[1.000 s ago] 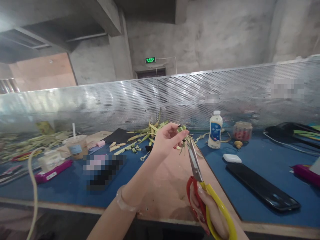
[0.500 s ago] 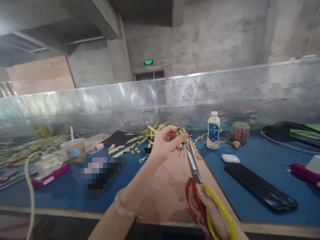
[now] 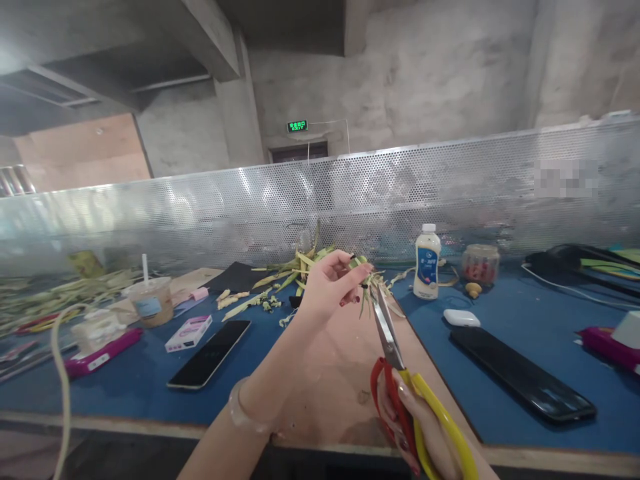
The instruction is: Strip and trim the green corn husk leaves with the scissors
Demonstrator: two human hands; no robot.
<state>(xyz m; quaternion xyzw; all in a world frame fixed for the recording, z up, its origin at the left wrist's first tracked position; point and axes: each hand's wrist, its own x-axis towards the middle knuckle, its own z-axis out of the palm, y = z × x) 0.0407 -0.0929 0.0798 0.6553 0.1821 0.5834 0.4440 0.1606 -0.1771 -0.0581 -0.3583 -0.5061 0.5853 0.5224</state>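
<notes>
My left hand [image 3: 333, 283] is raised over the pale board, thumb and fingers pinched on a small bundle of green leaf strips [image 3: 366, 300]. The thin ends of the strips hang down from the fingertips. In my right hand [image 3: 425, 417] are scissors [image 3: 386, 327] with one red and one yellow handle. Their blades point up and away from me, slightly apart, with the tips just right of the hanging strips. Whether the blades touch a strip I cannot tell. A small greenish scrap [image 3: 363, 397] lies on the board [image 3: 335, 373] below.
Leaf strips [image 3: 295, 270] lie behind my left hand. Left are a phone [image 3: 210, 357], a small box [image 3: 189, 333], a drink cup [image 3: 150, 300] and a wipes pack [image 3: 103, 353]. Right stand a bottle [image 3: 427, 263], a jar [image 3: 480, 265], a white case [image 3: 461, 318] and a long black object [image 3: 520, 373].
My left hand has shifted slightly left with the leaf strips. The scissors have barely moved. A small scrap now shows on the board where none was visible before.
</notes>
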